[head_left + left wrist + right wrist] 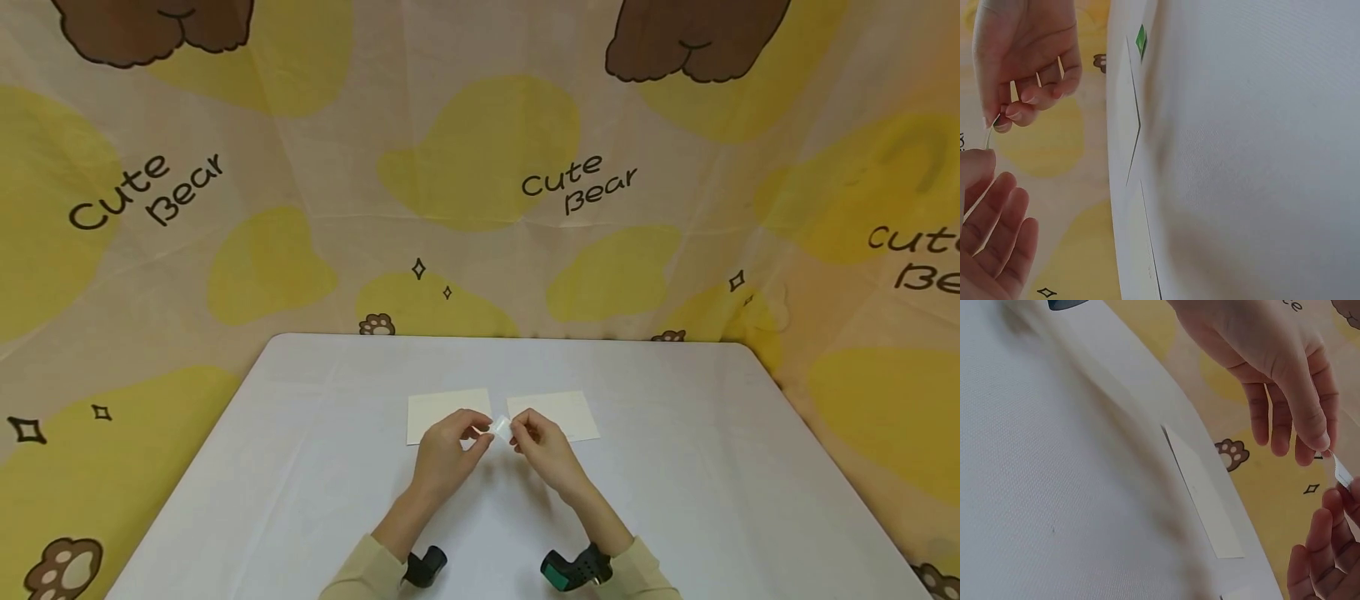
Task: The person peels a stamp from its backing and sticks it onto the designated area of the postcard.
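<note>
In front of me both hands are raised above the white table, fingertips close together. Between them is a small whitish translucent sheet (pixel 502 428). My left hand (pixel 444 454) pinches its left side with thumb and forefinger. The right side is pinched between thumb and index finger of my right hand (pixel 549 452). Seen edge-on in the left wrist view, the small sheet (pixel 991 131) is thin and slightly curved; the right wrist view shows its white face (pixel 1342 472). Behind the hands lie two cream cards, a left one (pixel 438 408) and a right one (pixel 558 410).
A small green diamond-shaped piece (pixel 1141 42) shows beside the right card in the left wrist view. The white tabletop (pixel 330 467) reaches back to a patterned cloth backdrop (pixel 480 167). Dark camera units (pixel 426 567) sit on both wrists.
</note>
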### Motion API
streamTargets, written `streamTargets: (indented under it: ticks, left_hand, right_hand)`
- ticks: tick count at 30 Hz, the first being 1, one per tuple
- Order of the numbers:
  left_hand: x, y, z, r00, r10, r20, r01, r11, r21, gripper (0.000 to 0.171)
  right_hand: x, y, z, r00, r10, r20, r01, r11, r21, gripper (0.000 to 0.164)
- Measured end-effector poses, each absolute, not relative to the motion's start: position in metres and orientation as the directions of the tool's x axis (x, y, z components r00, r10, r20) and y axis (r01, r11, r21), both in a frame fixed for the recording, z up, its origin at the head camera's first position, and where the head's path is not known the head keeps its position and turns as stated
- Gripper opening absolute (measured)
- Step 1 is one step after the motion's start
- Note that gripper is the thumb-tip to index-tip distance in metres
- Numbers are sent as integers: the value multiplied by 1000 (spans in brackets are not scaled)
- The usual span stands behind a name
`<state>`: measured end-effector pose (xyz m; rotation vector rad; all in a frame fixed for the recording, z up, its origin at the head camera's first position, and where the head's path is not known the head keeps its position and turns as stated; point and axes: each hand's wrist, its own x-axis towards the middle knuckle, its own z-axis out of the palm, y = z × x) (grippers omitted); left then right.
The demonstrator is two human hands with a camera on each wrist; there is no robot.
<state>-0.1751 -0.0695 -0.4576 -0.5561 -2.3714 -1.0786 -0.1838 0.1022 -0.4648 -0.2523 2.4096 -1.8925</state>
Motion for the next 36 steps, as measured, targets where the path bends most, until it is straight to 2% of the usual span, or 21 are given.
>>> streamTargets:
  ticks: [12,17,26,30,36]
  left_hand:
    - [-176,-69,-454,-918,118,379,391,430,814,4]
    - [-175,-68,-452,-933,127,338,360,384,850,5]
    - [-175,-67,-452,-938,133,320,347,340,874,8]
    - [-176,-66,-452,-940,124,317,340,339,877,9]
    - [-176,-66,-451,-940,118,320,341,341,876,10]
  right_hand:
    - [-176,101,-448,-984,-172,44,-86,242,-967,11]
    - [-171,99,-438,-983,-182,32,-78,254,-964,15]
    - [-181,100,-463,-989,-137,63,-103,309,-945,9]
    - [-180,101,-464,-985,-110,130,-162,374,-913,7]
    - [-179,101,-460,-959,-78,272,-278,446,-851,13]
